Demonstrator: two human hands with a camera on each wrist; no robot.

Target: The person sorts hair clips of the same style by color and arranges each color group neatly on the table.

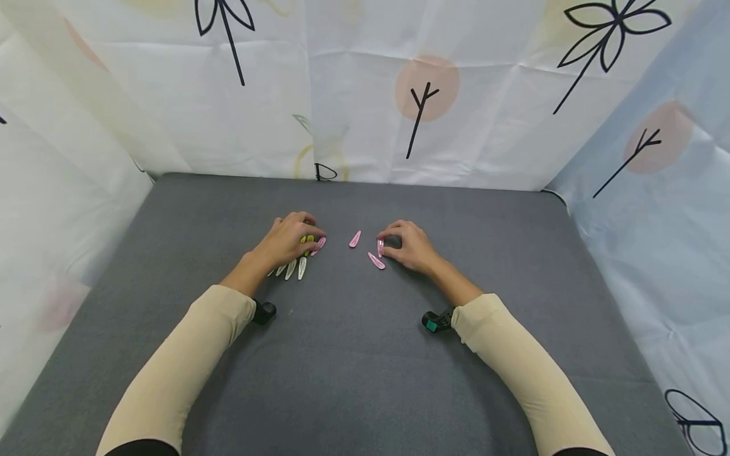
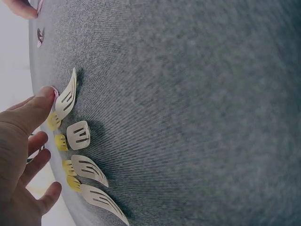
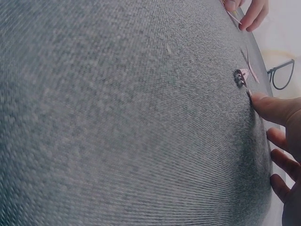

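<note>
Between the thumb and index finger of my left hand (image 1: 289, 239) is a pink snap hair clip (image 1: 320, 244), which they pinch. Close under that hand lie several white hair clips (image 2: 87, 168) in a row, with yellow hair clips (image 2: 61, 142) just beyond them; the hand partly covers both in the head view. My right hand (image 1: 413, 247) pinches another pink hair clip (image 1: 380, 247) at the table. Beside it, a slanted pink clip (image 1: 376, 261) lies nearer to me. One more pink clip (image 1: 355, 239) lies between the two hands.
A grey cloth-covered table (image 1: 342, 367) spreads under both arms. White patterned curtains (image 1: 353, 95) hang along its far edge and both sides. Dark wrist devices (image 1: 438, 322) sit at the sleeve cuffs.
</note>
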